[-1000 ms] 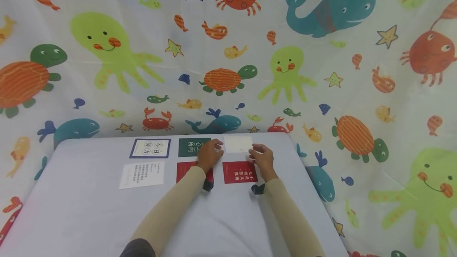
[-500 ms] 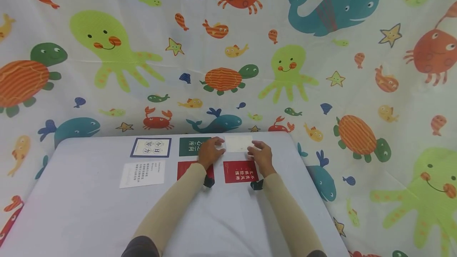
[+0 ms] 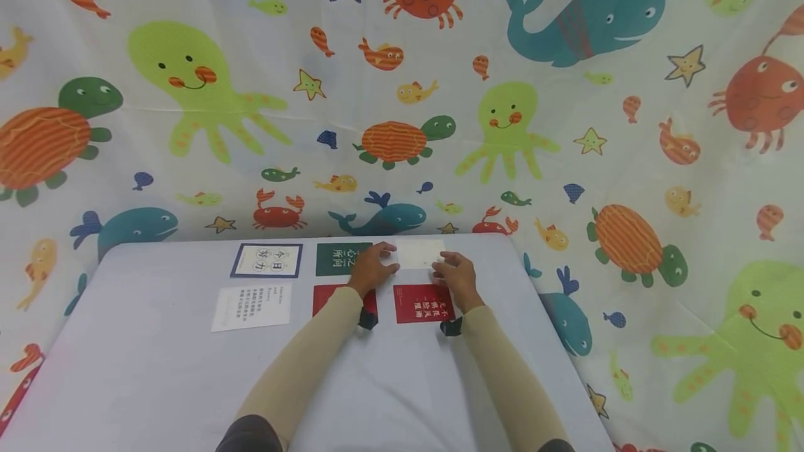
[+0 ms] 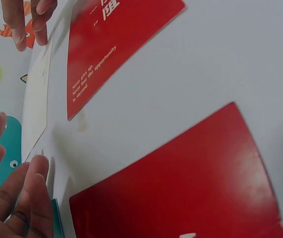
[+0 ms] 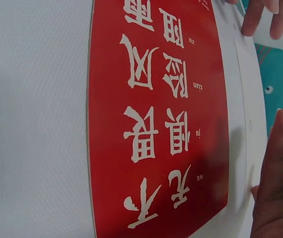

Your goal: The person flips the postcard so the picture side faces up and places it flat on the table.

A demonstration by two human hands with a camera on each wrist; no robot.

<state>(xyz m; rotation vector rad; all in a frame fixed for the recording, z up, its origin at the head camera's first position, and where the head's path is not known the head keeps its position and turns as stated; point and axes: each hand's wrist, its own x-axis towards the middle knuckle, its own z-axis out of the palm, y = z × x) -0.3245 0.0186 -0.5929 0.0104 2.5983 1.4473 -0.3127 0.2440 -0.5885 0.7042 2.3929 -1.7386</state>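
A cream-white card (image 3: 417, 254) lies flat at the far side of the table in the head view. My left hand (image 3: 370, 269) is at its left edge, fingers slightly bent, over parts of a green card (image 3: 333, 259) and a red card (image 3: 325, 296). At the cream card's right edge is my right hand (image 3: 457, 279), its fingers loosely bent above the corner of a second red card (image 3: 417, 303). In the left wrist view, fingertips of both hands are at opposite ends of the cream card (image 4: 38, 94); firm contact cannot be made out. Neither hand grips anything.
Further left lie a blue-bordered card (image 3: 266, 260) and a white card with printed lines (image 3: 252, 307). A white cloth covers the table (image 3: 157, 368). Behind its far edge hangs a curtain (image 3: 389, 54) printed with sea animals.
My right hand has shifted slightly left, toward the cream card. The left hand and the cards look almost unchanged, apart from a small sway of the head view.
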